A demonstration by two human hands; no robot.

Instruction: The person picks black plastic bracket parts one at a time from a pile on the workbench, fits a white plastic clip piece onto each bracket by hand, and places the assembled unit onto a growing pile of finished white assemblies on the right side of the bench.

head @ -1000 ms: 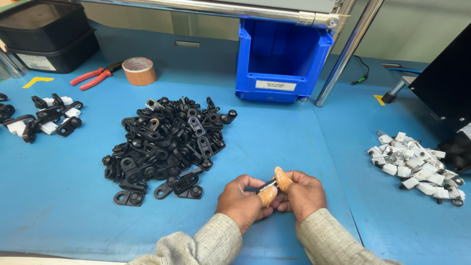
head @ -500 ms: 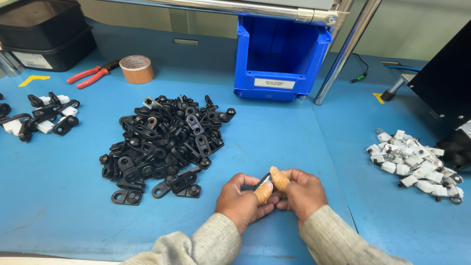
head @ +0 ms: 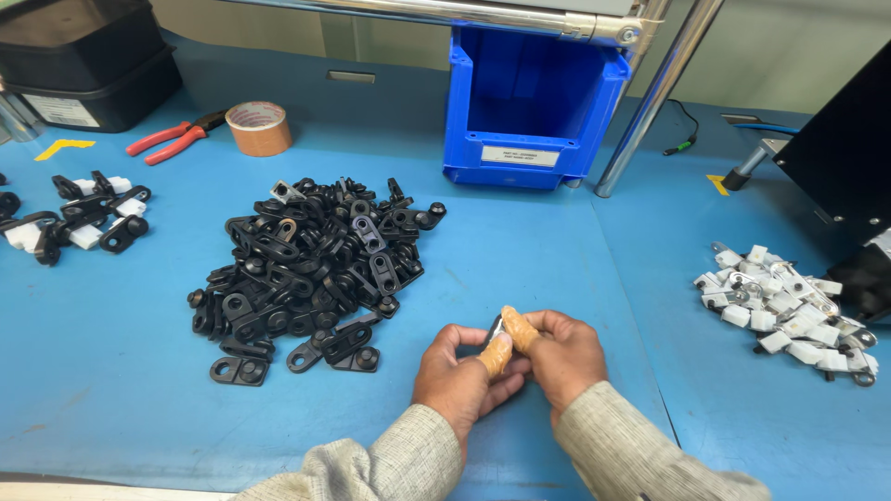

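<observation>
Both hands meet at the near middle of the blue surface [head: 575, 250]: the left hand [head: 464, 376] and the right hand [head: 561, 353] together pinch one small black clip [head: 493, 327] between taped fingertips [head: 497, 354]. The clip sits between the thumbs, its long axis pointing far-left. The heap of black clips [head: 311, 264] lies just far-left, nearer the left hand.

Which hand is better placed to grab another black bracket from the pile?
Probably the left hand. The pile of black brackets lies on its side, its nearest pieces close by, while the right hand sits farther away. Both hands now pinch one small part together.
</observation>
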